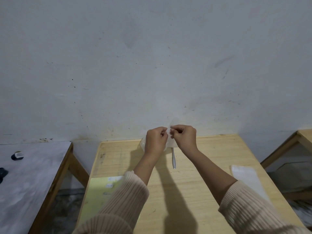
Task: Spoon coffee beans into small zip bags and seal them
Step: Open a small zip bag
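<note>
Above the far edge of the wooden table [194,179], my left hand [156,138] and my right hand [184,136] both pinch a small clear zip bag [173,123]. The bag sticks up between the fingertips against the wall. A metal spoon [173,158] lies on the table just below the hands, handle toward me. Its bowl end is hidden behind the hands and a clear plastic bag [143,144] at the far edge. No coffee beans are visible.
A stack of clear zip bags [246,179] lies at the table's right side. A yellow-green sheet [99,196] with small labels covers the near left corner. A grey-topped table [32,174] with dark small objects stands left. Another wooden table [303,137] stands right.
</note>
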Demonstrator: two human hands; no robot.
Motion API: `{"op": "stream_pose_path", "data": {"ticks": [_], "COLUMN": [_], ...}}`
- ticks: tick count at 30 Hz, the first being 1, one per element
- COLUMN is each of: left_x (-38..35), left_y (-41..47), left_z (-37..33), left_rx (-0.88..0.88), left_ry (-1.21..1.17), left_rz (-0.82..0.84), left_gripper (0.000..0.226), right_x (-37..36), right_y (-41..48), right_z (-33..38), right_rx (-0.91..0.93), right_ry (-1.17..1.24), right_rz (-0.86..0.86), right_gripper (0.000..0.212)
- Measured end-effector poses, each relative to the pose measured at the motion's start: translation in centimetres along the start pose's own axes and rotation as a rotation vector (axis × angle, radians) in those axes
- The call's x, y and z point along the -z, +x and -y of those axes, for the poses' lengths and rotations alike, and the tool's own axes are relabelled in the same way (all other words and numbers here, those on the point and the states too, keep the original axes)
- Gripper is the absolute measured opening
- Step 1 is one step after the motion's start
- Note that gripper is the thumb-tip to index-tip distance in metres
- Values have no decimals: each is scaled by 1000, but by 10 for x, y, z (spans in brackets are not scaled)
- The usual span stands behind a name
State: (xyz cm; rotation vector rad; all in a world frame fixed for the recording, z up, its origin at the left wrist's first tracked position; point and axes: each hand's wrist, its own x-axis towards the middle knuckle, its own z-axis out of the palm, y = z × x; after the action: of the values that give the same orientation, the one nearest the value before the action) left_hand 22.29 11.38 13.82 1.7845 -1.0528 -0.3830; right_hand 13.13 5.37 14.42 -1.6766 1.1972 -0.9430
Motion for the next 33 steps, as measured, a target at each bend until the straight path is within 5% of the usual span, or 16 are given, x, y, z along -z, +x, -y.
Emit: {"op": "stream_pose_path", "data": {"ticks": [9, 16, 20, 25, 33], "left_x": [20, 28, 30, 35, 22], "left_y": [10, 4, -1, -3, -4], "left_z": [18, 19, 23, 27, 25], "left_rx": [130, 59, 41, -150, -251], "left_ry": [26, -120, -240, 105, 183], "left_rz": [-123, 113, 400, 446, 213], "left_gripper": [20, 22, 63, 128, 127], "right_x": [-5, 7, 17, 23, 22], "right_y": [-6, 13, 19, 18, 11], "right_z": [-6, 12, 24, 37, 42], "right_rx": [53, 35, 53, 99, 265], "right_ry": [-111, -139, -175, -180, -319], "right_rz": [92, 254, 365, 446, 400], "right_gripper": [15, 10, 11, 13, 11]}}
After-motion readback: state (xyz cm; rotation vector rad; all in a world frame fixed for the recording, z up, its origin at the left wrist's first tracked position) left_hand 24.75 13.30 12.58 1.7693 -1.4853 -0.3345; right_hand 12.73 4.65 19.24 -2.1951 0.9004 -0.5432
